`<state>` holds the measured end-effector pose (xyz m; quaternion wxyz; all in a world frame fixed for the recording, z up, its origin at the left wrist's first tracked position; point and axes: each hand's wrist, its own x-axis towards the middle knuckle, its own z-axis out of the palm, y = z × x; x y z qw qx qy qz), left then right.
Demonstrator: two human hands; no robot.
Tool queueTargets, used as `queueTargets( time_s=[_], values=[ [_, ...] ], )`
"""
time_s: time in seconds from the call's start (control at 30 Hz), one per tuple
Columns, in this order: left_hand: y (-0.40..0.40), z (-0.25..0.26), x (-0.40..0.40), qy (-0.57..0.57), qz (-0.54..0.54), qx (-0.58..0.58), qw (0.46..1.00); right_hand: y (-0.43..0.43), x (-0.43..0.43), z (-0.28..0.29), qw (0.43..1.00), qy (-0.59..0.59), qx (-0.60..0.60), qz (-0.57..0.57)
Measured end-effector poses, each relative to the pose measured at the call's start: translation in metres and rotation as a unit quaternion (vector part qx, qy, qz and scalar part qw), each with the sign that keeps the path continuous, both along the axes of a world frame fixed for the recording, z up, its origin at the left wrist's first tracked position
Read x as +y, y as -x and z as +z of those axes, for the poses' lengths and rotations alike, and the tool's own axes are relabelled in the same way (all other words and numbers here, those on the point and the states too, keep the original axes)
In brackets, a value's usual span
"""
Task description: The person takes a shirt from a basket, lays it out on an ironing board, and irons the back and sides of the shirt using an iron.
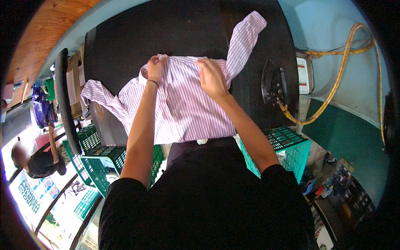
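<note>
A pink-and-white striped long-sleeved shirt (193, 106) lies spread on a black padded ironing table (150, 34), its hem toward my body. One sleeve stretches out to the far right; the other lies bent at the left. My left hand (157, 69) pinches the cloth beside the collar (143, 72). Over the shirt's upper right part is my right hand (213, 78), fingers bent, wearing a ring; whether it grips any cloth cannot be told. A steam iron (276, 82) rests at the table's right side, apart from both hands.
A yellow hose (339, 84) loops from the iron past a wall-side white box (302, 75). Green plastic crates (290, 150) stand under the near edge, with more crates (103, 162) at left. A narrow black padded arm (67, 100) runs along the left. Another person (43, 162) is farther left.
</note>
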<state>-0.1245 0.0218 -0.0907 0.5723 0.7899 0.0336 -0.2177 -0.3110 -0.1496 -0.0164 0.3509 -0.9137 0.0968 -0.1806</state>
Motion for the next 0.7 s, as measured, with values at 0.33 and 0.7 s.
queueTargets(
  time_s=[0.33,0.7],
  values=[
    [0.006,-0.022,0.013,0.053,-0.024,-0.096,0.994,-0.003,-0.014,-0.050,0.959,0.211,0.176,-0.076],
    [0.000,-0.010,0.008,0.144,-0.031,-0.004,0.989,-0.034,0.001,-0.072,0.966,0.236,0.088,0.053]
  ],
)
